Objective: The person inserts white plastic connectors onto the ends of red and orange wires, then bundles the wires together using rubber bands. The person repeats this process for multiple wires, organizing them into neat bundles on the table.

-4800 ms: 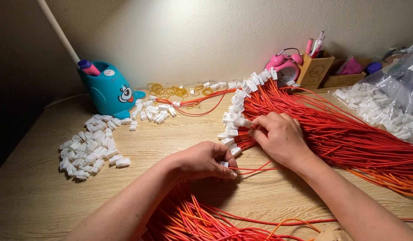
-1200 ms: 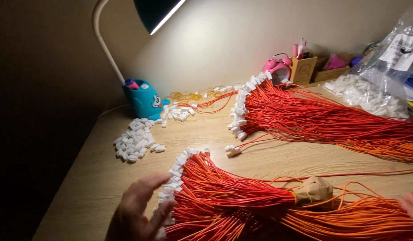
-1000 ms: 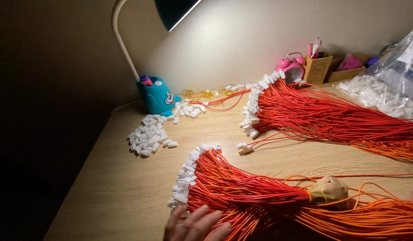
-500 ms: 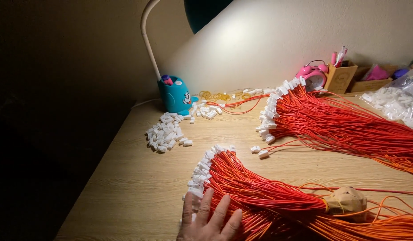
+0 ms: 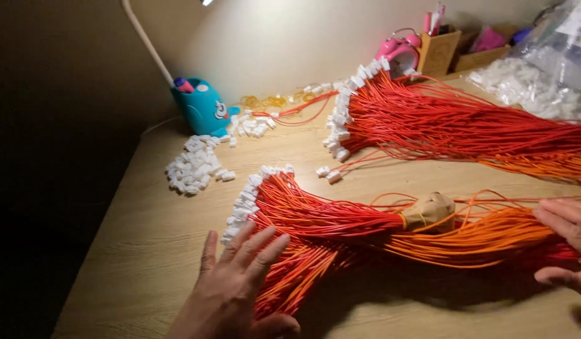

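A near bundle of red and orange wires [image 5: 341, 226] lies across the wooden desk [image 5: 146, 251], tied in the middle with brown tape [image 5: 428, 212] and tipped with white plastic connectors [image 5: 249, 198]. My left hand [image 5: 234, 285] rests flat, fingers spread, on the bundle's left end just below the connectors. My right hand [image 5: 567, 245] is at the right edge, fingers apart, touching the bundle's orange end. A second, larger wire bundle [image 5: 466, 129] lies farther back, its connector tips [image 5: 347, 113] pointing left.
Loose white connectors sit in a pile [image 5: 195, 166] at the left and another [image 5: 249, 125] near a teal toy-shaped pen holder [image 5: 202, 107]. A lamp arm [image 5: 146, 44] rises behind. A pink clock [image 5: 400, 49], cardboard pen box [image 5: 438, 47] and plastic bag of connectors [image 5: 542, 75] stand back right.
The view has swung right and down. My left hand has slid up onto the near bundle's left end, and my right hand has come into sight at the bundle's right end.
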